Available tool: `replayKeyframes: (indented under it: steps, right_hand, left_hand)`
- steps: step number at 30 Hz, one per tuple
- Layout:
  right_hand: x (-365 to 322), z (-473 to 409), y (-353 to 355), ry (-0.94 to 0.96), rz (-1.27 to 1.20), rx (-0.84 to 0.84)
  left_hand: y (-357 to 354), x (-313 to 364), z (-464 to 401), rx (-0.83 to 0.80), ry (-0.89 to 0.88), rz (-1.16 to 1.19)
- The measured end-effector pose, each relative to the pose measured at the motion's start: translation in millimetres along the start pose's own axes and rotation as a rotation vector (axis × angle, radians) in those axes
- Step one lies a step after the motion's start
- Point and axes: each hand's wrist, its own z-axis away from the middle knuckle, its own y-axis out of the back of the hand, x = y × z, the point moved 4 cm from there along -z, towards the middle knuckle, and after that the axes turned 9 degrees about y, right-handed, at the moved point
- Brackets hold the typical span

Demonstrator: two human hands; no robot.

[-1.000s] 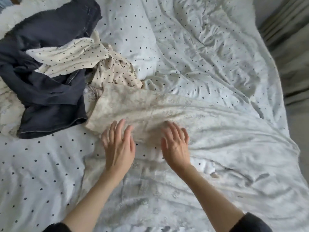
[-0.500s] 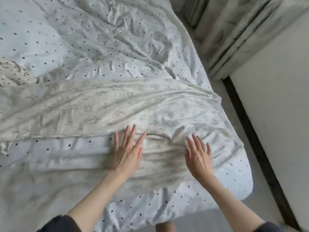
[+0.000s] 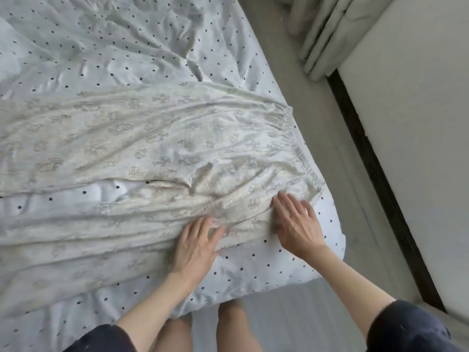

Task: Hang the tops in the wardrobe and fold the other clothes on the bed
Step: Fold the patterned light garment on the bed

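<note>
Both hands are lying flat on a pale patterned garment (image 3: 157, 138) spread lengthwise across the bed (image 3: 114, 52), which is covered in a white polka-dot duvet. The garment looks like trousers or pyjama bottoms: two long leg panels are running off to the left with a gap of duvet showing between them, and a gathered waistband (image 3: 302, 158) is sitting at the bed's right edge. Left hand (image 3: 195, 245) is resting palm down on the near leg panel, fingers straight and slightly spread, grip released, pinching nothing. Right hand (image 3: 298, 224) is pressing flat near the waistband corner, fingers extended, grip also released. Fingertips are motion-blurred, so both hands are probably sliding over the cloth. Step in hand, as a judgement: smoothing out the creases before folding, so this is the fold-on-bed part of the task, not the hanging part. Cloth is still wrinkling heavily around both palms and near the crotch. Next move is probably calling for taking hold of the near leg's edge and bringing it over the far leg, edges aligned, then folding along the length. Thin fabric is likely bunching if dragged. Floor (image 3: 304, 85), curtain (image 3: 322, 34) and a pale wall (image 3: 418, 123) are lying beyond the bed on the right.
</note>
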Motion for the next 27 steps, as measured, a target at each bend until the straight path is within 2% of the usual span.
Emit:
replayKeyframes:
  steps: [2,4,10,12,14,18,24,27]
  right_hand:
    - [8,3,-7,0.030,0.026,-0.062]
    - [18,6,-7,0.035,0.024,-0.033]
    - [34,1,31,-0.026,0.108,0.315]
    - [36,-5,47,-0.041,0.039,0.360]
    - [37,-16,65,-0.063,-0.029,0.411]
    - [38,-53,102,-0.038,-0.181,0.525]
    - [51,-141,133,-0.155,-0.357,0.536]
    - [62,-180,134,-0.229,-0.361,0.499]
  left_hand:
    - [-2,0,0,0.037,0.002,0.012]
    - [1,-1,-1,0.075,0.026,0.026]
    - [30,-21,-6,0.153,0.069,0.126]
    - [43,-34,-14,0.130,0.159,0.192]
    - [58,-50,-25,0.124,0.275,0.356]
    - [103,-89,-53,0.280,0.421,0.491]
    - [161,-150,-137,0.305,0.426,0.564]
    - [173,-162,-179,0.291,0.391,0.559]
